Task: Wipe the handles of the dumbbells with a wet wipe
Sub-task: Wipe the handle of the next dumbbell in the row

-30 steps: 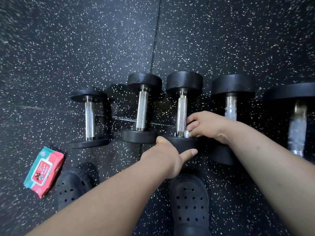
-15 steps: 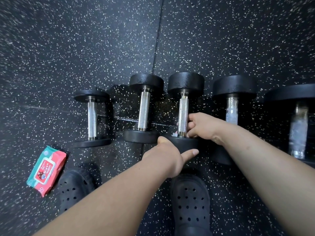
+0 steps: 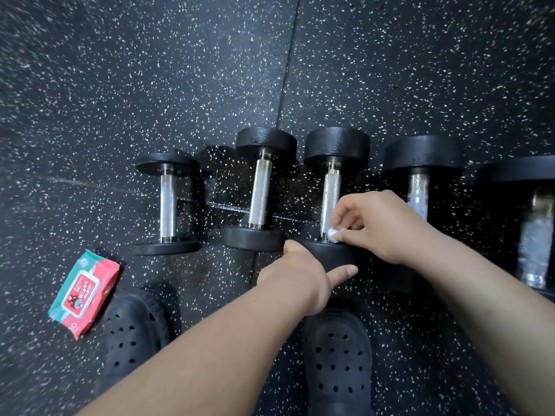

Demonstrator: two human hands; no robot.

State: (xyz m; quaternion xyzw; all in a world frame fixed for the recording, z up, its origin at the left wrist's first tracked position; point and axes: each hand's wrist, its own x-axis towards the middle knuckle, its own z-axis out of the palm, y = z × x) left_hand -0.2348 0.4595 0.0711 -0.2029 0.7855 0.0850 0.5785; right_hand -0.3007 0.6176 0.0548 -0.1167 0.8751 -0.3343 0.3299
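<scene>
The right hand (image 3: 381, 226) pinches a white wet wipe (image 3: 333, 235) against the middle dumbbell's handle (image 3: 330, 199) while the left hand (image 3: 300, 277) grips its near weight (image 3: 333, 256).

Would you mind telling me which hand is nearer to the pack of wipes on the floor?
Left. The left hand grips the third dumbbell's near weight, right of the pack of wipes; the right hand is farther right.

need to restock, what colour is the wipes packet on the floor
The flat plastic wipes packet is red and teal with a red-and-white label, clearest in the head view, at lower left.
</scene>
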